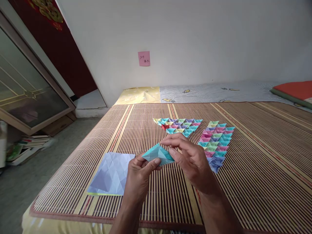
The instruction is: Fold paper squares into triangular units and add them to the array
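A folded teal paper piece (158, 154) is held just above a striped bamboo mat (255, 169). My left hand (139, 177) pinches its lower left edge, fingers closed on it. My right hand (188, 157) grips its right side between thumb and fingers. To the left on the mat lies a creased pale blue paper square (111, 174). Beyond my hands lie two flat groups of several small folded pieces in many colours: one triangle-shaped group (179, 126) behind, one longer group (215, 143) to the right of my right hand.
The mat covers a bed with a yellow sheet (140, 95) and a patterned sheet (219, 91) at the far end. A red cushion (294, 91) lies far right. A pink note (144, 58) sticks on the white wall. Books (26, 148) lie on the floor at left.
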Available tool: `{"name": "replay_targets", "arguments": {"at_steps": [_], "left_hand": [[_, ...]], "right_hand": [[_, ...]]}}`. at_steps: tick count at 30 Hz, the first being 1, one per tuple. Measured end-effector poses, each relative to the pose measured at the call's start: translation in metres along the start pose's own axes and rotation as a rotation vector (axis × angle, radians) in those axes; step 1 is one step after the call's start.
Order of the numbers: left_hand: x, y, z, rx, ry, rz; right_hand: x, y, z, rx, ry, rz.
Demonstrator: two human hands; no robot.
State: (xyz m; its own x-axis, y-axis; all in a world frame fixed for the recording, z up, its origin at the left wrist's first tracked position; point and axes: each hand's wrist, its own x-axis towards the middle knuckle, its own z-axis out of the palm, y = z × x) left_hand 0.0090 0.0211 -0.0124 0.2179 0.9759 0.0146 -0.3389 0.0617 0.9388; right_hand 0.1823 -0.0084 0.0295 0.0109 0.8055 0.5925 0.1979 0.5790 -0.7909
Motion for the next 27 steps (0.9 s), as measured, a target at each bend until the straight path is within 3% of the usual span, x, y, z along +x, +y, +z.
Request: {"name": "replay_targets", "arguments": {"at_steps": [14, 21, 27], "left_hand": [[-0.0014, 0.0053, 0.0039, -0.026, 0.010, -0.011], [-0.0008, 0.0027, 0.0043, -0.040, 0.088, -0.024], [-0.0028, 0.0049, 0.0051, -0.031, -0.054, -0.020]], "right_hand": [[0.0029, -0.0055, 0.0000, -0.065, -0.039, -0.032], [0.0033, -0.0044, 0.0031, -0.208, -0.062, -0.088], [0.0029, 0.0027, 0.0018, -0.041, -0.050, 0.088]]}}
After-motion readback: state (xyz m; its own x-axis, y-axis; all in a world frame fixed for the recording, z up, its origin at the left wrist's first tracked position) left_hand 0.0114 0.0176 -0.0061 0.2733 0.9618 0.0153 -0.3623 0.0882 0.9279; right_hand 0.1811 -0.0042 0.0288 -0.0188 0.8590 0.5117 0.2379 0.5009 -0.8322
